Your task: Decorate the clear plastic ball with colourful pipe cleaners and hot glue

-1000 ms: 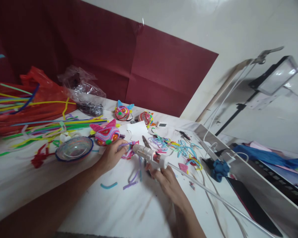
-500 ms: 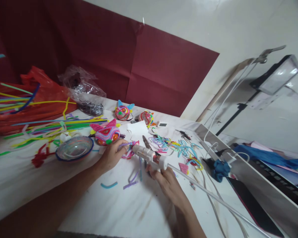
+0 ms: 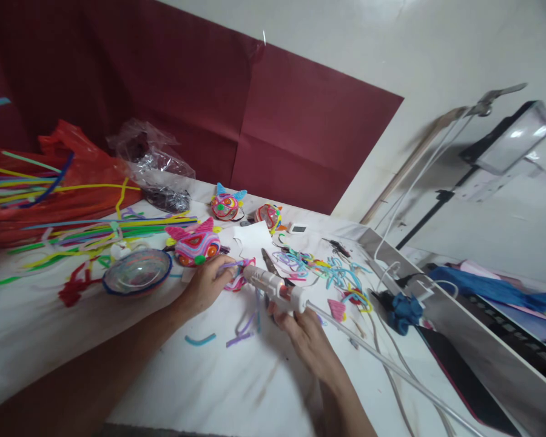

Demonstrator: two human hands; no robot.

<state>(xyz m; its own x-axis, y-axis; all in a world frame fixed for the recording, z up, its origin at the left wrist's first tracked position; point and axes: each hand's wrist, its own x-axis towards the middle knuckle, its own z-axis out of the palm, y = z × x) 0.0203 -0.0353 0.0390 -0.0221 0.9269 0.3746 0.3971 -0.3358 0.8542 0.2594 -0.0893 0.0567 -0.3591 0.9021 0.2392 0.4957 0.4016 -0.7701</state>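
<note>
My right hand (image 3: 300,331) is wrapped round the handle of a white hot glue gun (image 3: 268,284), with a long clear glue stick (image 3: 368,346) sticking out of its back. The nozzle end points left, close by my left hand (image 3: 209,282). Those left fingers pinch a small pink and purple pipe-cleaner piece (image 3: 235,280), partly hidden behind hand and gun. Just beyond my left hand sits a striped pink-eared animal face (image 3: 196,244) made of pipe cleaners. To its left rests a clear dome (image 3: 137,272) with a blue rim.
Pipe-cleaner scraps (image 3: 318,264) lie right of a white paper (image 3: 253,238). Two more decorated faces stand behind, one blue-eared (image 3: 226,203). Long pipe cleaners (image 3: 118,227) and a red plastic bag (image 3: 79,164) fill the left. Cables (image 3: 386,376) run along the right beside a black flat object (image 3: 464,376).
</note>
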